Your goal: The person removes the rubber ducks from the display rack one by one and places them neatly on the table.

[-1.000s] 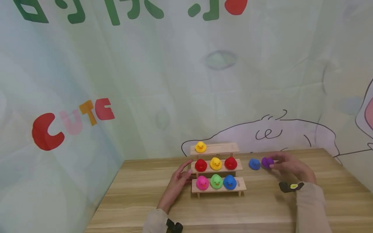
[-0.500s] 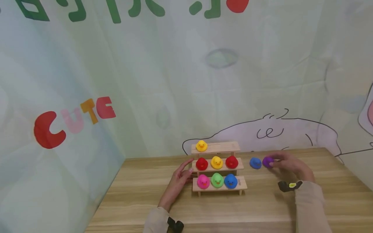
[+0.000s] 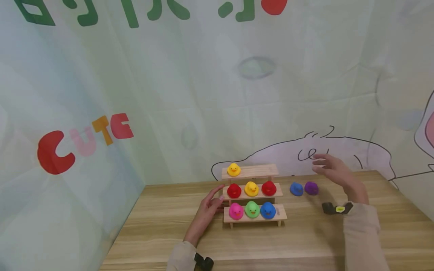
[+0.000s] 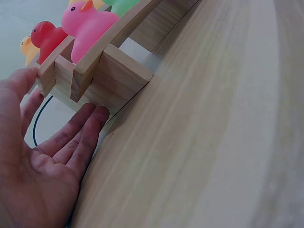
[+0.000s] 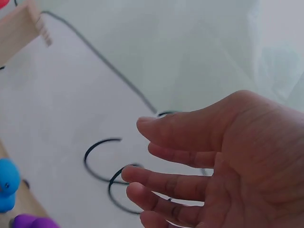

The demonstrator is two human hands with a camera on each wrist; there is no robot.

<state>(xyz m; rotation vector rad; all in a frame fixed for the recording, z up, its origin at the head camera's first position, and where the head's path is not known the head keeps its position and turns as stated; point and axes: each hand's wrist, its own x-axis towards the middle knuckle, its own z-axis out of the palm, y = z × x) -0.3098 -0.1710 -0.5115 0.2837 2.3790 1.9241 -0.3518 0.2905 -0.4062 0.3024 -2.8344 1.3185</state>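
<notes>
My left hand (image 3: 207, 210) rests against the left side of a three-step wooden stand (image 3: 249, 172), fingers extended and touching its end in the left wrist view. My right hand (image 3: 337, 174) is raised above the table's right part, fingers loosely bent and holding nothing. Below and left of it a purple rubber duck (image 3: 311, 188) sits beside a blue rubber duck (image 3: 296, 189). On the bottom step are a pink duck (image 3: 236, 211), a green duck (image 3: 252, 209) and another blue duck (image 3: 268, 210). The middle step bears a yellow duck (image 3: 251, 189) between two red ducks (image 3: 234, 191).
Another yellow duck (image 3: 234, 169) stands at the left end of the top step. Behind the wooden table (image 3: 162, 226) hangs a printed cloth (image 3: 190, 94). Cameras with black straps (image 3: 203, 261) are on both wrists.
My right hand has let go of the purple duck and lifted up from it. The purple duck stands on the table beside the blue one. The left hand stays at the stand.
</notes>
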